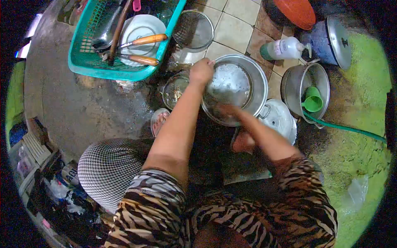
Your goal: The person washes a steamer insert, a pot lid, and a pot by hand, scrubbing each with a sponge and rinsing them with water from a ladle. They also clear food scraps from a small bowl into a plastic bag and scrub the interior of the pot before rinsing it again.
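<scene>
A round silver metal pot (259, 78) stands in front of me, tilted a little toward me, its shiny inside facing up. My left hand (201, 71) is closed on the pot's left rim. Low inside the pot, at the near wall, my right hand (225, 110) is smeared by motion. Whether its fingers hold anything cannot be made out. Right beside the pot lies a round metal lid (276, 118), partly under the pot's side handle. To the left of the pot sits a small pan (173, 93) with food scraps in it.
A teal basket (136, 75) at upper left holds plates and wooden-handled utensils. Behind the pot is a round strainer (194, 29). On the right are a soap pump bottle (285, 48), a lidded pot (339, 43), and a pot (293, 82) with a green dipper (313, 101) and hose (351, 129).
</scene>
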Demonstrator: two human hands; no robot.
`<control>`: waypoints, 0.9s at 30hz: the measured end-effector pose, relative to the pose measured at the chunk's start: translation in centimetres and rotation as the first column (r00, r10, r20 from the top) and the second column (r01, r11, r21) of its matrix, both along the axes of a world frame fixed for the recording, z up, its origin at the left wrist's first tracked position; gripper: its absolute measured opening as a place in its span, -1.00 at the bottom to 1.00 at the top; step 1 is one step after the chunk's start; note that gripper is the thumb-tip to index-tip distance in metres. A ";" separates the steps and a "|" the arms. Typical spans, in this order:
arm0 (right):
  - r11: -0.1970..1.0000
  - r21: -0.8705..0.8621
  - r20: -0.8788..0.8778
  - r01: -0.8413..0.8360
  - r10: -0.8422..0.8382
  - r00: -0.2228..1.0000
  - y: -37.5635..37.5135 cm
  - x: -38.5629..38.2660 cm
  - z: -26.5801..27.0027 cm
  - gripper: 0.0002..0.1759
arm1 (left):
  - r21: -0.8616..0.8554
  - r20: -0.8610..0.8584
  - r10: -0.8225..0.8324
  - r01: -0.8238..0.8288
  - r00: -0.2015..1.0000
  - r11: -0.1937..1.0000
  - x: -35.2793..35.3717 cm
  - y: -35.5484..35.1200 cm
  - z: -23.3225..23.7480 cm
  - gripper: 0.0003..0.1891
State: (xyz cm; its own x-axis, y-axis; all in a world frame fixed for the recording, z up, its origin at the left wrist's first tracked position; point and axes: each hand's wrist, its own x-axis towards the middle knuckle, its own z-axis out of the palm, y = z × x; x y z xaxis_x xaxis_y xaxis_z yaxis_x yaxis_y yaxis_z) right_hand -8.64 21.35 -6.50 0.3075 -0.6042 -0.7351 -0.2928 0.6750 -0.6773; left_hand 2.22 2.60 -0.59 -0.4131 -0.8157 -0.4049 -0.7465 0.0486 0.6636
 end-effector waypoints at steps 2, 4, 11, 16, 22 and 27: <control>0.990 -0.126 -0.056 -0.064 0.057 0.997 -2.8 -5.4 3.7 -0.39 | 0.046 -0.066 0.042 -0.039 0.997 0.998 0.4 -0.1 0.2 -0.65; 0.933 -0.301 -0.300 0.198 -0.289 0.909 -6.8 -9.0 9.0 -0.34 | -0.079 -0.152 0.049 -0.061 0.987 0.995 2.0 -0.7 -4.3 -0.66; 0.953 -0.225 -0.849 -0.203 -0.089 0.522 -5.8 -18.6 5.7 0.08 | -0.139 0.413 0.165 -0.116 0.896 0.983 16.3 -3.0 -10.4 -0.62; 0.821 -0.357 -0.593 0.446 -0.568 0.570 -1.1 -16.1 5.7 -0.29 | 0.225 0.462 0.093 -0.218 0.882 0.950 19.7 -0.6 -18.3 -0.51; 0.727 -0.408 -0.477 0.553 -0.686 0.549 0.0 -16.5 11.2 -0.61 | 0.173 0.433 0.077 -0.166 0.898 0.971 17.2 0.9 -15.0 -0.57; 0.741 -0.529 -0.458 0.413 -0.659 0.597 -1.6 -16.1 14.3 -0.61 | 0.112 0.391 0.093 -0.148 0.916 0.983 14.7 1.7 -9.3 -0.57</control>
State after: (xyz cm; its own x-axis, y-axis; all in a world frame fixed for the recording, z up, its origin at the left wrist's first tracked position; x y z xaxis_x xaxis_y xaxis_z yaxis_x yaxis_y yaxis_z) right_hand -24.75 19.78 7.78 -0.5718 -0.7439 -0.3460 -0.3624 0.6074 -0.7069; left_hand 16.87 4.28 -9.88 -0.1066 -0.7751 -0.6228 -0.9387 -0.1281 0.3202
